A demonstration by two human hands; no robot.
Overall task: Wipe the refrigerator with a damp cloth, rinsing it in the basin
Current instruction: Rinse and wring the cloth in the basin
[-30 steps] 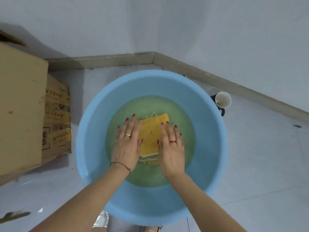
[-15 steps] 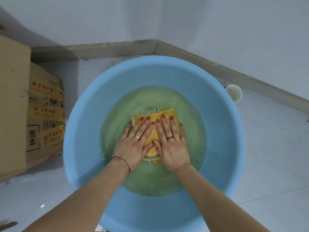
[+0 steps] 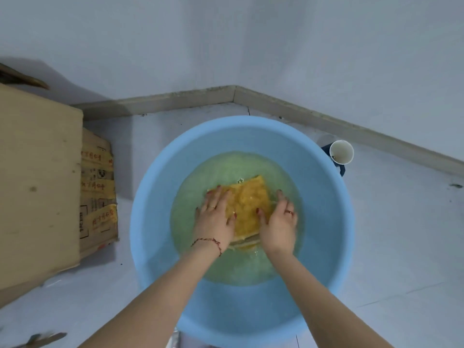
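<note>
A round light-blue basin (image 3: 324,222) stands on the pale floor, holding shallow greenish water. A folded yellow-orange cloth (image 3: 248,204) lies under the water at its middle. My left hand (image 3: 213,219) presses flat on the cloth's left side, fingers spread. My right hand (image 3: 278,222) curls around the cloth's right edge, thumb on top. The cloth's middle shows between the two hands. No refrigerator is in view.
A large cardboard box (image 3: 37,187) with yellow tape stands to the left of the basin. A white cup (image 3: 341,151) sits on a dark object just beyond the basin's right rim. Skirting boards meet in a corner (image 3: 234,94) behind the basin.
My hands were side by side on top of the cloth; they have slid apart to its left and right edges, uncovering its middle. The camera has pulled back and up.
</note>
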